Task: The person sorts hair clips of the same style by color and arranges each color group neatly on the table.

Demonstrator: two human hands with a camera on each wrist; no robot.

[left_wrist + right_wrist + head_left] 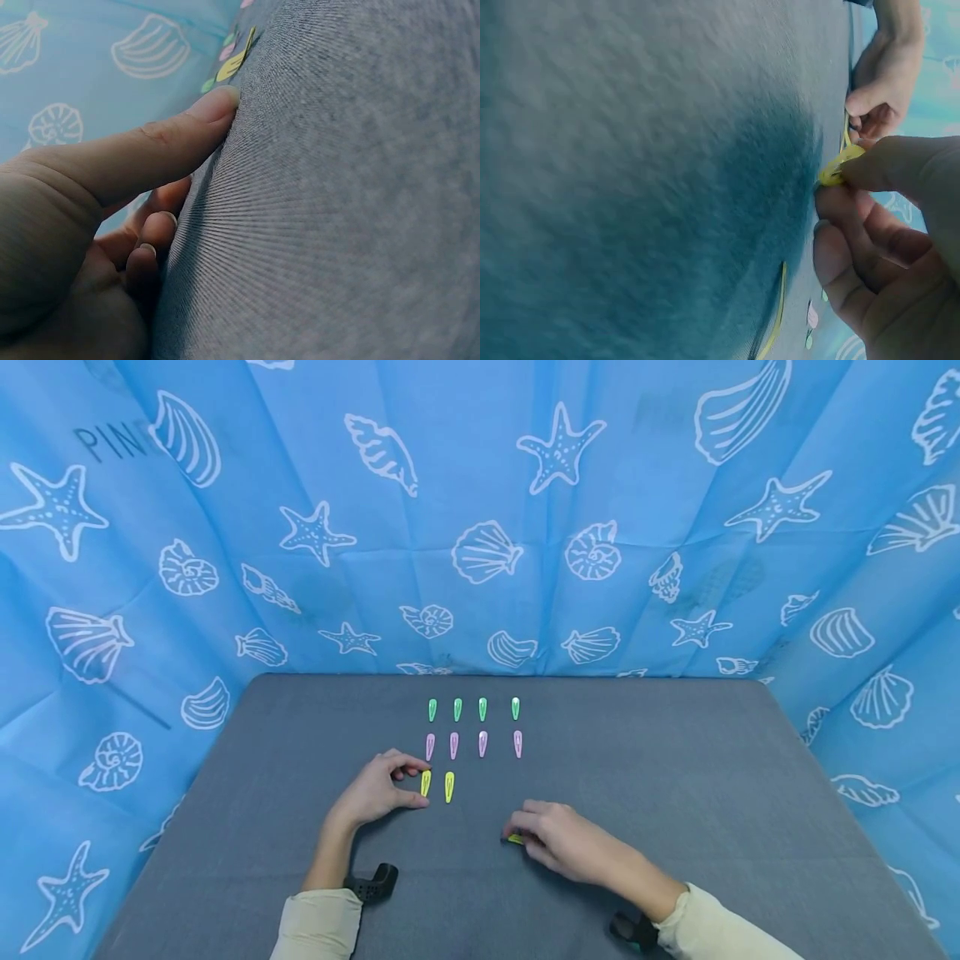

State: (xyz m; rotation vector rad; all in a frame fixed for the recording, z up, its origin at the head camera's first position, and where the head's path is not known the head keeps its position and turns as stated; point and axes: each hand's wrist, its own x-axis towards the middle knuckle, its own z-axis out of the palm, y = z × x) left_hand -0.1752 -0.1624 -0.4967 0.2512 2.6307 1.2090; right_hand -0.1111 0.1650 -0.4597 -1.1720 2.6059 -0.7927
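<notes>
My left hand (pixel 382 789) rests at a yellow snap hair clip (pixel 426 783) lying upright on the table, fingertips at its top end and thumb at its bottom end. Just right of it lies a second yellow clip (pixel 449 787). Nearer the front, my right hand (pixel 566 839) pinches another yellow clip (pixel 841 165) between thumb and fingers, close over the cloth. The right wrist view also has a yellow clip (pixel 775 322) on the cloth beside that hand. In the left wrist view my thumb (pixel 172 146) touches the grey cloth.
Behind the yellow clips runs a row of several pink clips (pixel 453 745), and behind those a row of several green clips (pixel 457 709). Grey cloth covers the table (pixel 675 760). A blue curtain (pixel 420 585) with shell prints hangs at its back and sides.
</notes>
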